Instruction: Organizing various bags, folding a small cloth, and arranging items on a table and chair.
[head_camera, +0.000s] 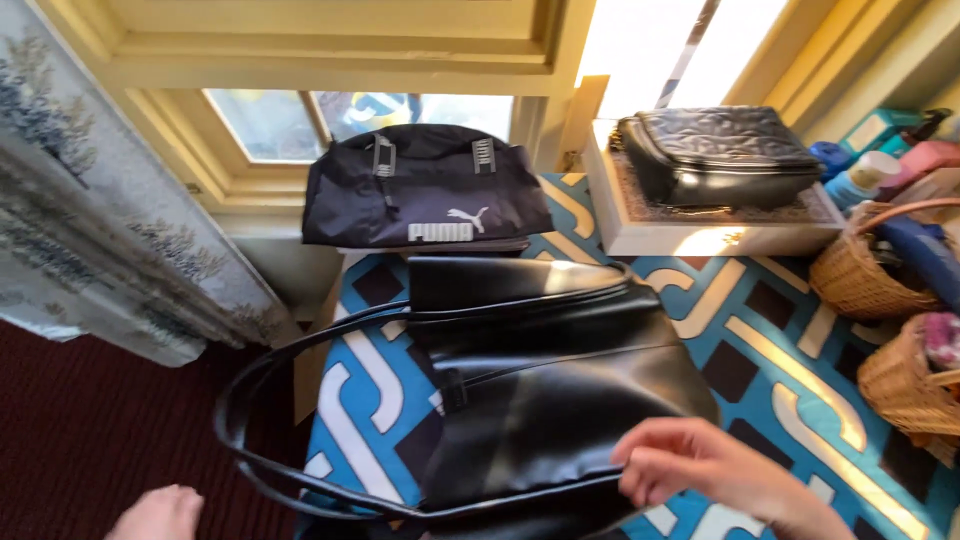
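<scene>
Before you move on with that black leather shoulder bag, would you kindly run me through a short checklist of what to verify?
1. Right hand has contact with the black leather shoulder bag: ok, its fingers rest on the near edge.
2. Firm grip there: cannot tell, fingertips are curled and partly hidden.
3. Left hand on the bag: not ok, it is apart, low at the frame edge.
4. Long black straps free: cannot tell, they loop over the edge of the blue patterned cloth.
5. Dark fabric duffel bag clear of the leather bag: cannot tell, their edges meet in view.
</scene>
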